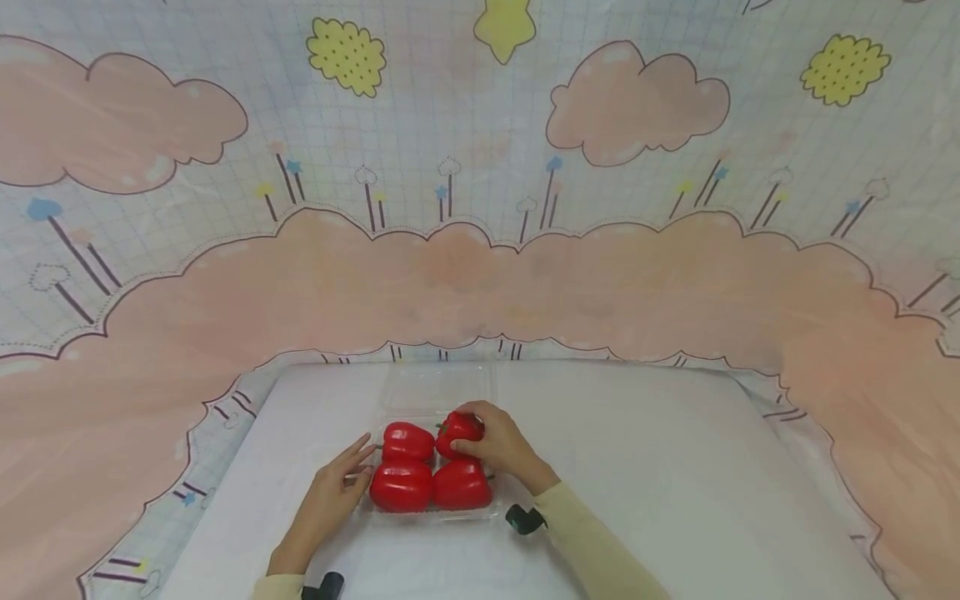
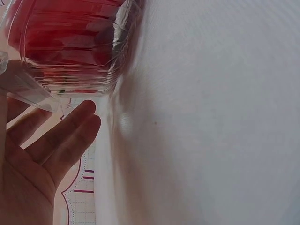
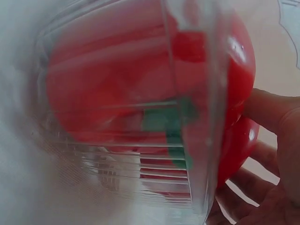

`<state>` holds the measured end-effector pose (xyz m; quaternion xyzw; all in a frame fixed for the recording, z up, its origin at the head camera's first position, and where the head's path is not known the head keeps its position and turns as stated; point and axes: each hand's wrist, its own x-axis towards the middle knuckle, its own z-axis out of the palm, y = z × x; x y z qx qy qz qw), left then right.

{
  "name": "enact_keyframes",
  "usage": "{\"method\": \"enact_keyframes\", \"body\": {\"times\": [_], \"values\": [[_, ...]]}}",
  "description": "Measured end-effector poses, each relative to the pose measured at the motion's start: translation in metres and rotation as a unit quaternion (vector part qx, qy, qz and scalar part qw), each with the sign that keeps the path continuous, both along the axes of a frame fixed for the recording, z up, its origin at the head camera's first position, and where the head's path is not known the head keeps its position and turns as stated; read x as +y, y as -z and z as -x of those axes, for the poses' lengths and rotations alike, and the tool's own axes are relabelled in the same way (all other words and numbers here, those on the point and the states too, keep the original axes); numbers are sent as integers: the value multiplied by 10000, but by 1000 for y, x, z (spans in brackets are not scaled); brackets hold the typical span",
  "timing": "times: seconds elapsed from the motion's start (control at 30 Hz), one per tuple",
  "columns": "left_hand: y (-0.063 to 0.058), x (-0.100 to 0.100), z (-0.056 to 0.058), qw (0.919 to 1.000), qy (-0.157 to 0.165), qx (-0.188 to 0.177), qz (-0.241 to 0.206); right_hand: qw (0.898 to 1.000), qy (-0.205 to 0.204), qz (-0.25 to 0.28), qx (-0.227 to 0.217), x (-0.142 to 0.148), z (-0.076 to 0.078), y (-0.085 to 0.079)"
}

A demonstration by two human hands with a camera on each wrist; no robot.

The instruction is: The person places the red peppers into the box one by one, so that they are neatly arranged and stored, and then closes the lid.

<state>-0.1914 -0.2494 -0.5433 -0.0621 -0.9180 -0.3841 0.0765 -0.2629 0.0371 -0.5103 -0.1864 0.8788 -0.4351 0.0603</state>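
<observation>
Several red bell peppers (image 1: 401, 486) sit in two rows in a clear plastic clamshell box (image 2: 70, 86). My right hand (image 1: 504, 442) grips the back right bell pepper (image 1: 452, 430), thumb on its near side and fingers over its far side. In the right wrist view, that hand's fingers (image 3: 251, 180) are behind the box wall, beside the red peppers. A green stem (image 3: 161, 119) shows through the ribbed plastic. My left hand (image 1: 327, 497) is at the box's left side, its fingers extended and fairly straight, with the fingertips right by the wall.
The box's transparent lid (image 1: 438, 387) lies folded back on the white table (image 1: 637, 467), away from me. Behind the table hangs a patterned cloth (image 1: 525, 283) with clouds and stars. Dark wrist-camera mounts (image 1: 525, 519) stick out beside both forearms.
</observation>
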Motion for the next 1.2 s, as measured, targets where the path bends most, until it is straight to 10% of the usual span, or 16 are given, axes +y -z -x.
{"method": "enact_keyframes", "body": {"times": [1.2], "values": [[-1,1,1,10000,-38,5,21,9934,-368,-1024,376,2,4,-17]]}}
